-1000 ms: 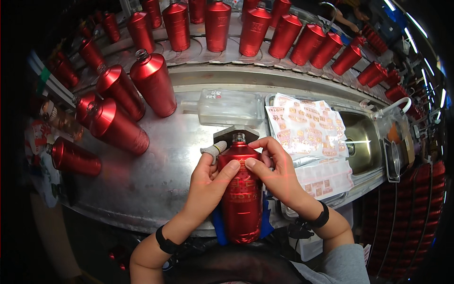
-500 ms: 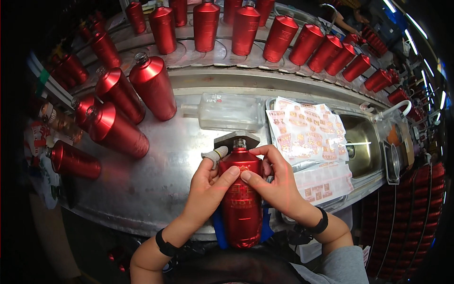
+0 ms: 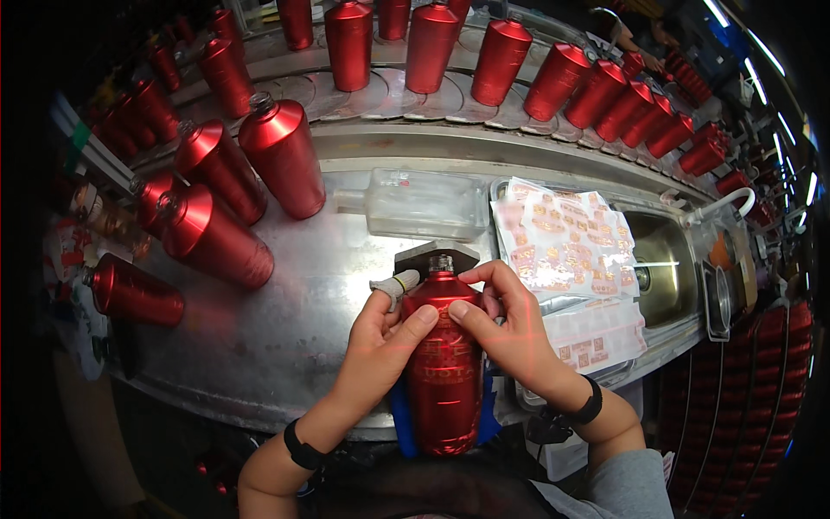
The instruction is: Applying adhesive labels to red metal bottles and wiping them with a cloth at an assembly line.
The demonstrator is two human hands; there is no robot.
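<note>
A red metallic bottle (image 3: 445, 389) with a bare neck stands upright, tilted toward me, between my hands. My left hand (image 3: 383, 336) grips its left shoulder, thumb pressed on the front; a grey cover with a yellow band wraps its index finger. My right hand (image 3: 510, 329) curls round the opposite side, its thumb laid near the other thumb. Gold markings show on the bottle's front below the thumbs. Behind the neck sits a dark grey block (image 3: 458, 253). Blue material (image 3: 488, 419) lies under and beside the bottle. What the fingertips touch at the back is hidden.
Several red bottles stand at the left, and one lies tipped (image 3: 138, 292). A clear glass bottle (image 3: 428, 204) lies beyond my hands. White sticker sheets (image 3: 566, 238) lie right, beside a sink (image 3: 666, 294). A curved conveyor (image 3: 393, 93) carries red bottles; another person (image 3: 635, 39) is far right.
The bottles on the conveyor have shifted to the right. My hands stay on the bottle, and my right thumb has moved slightly up its front.
</note>
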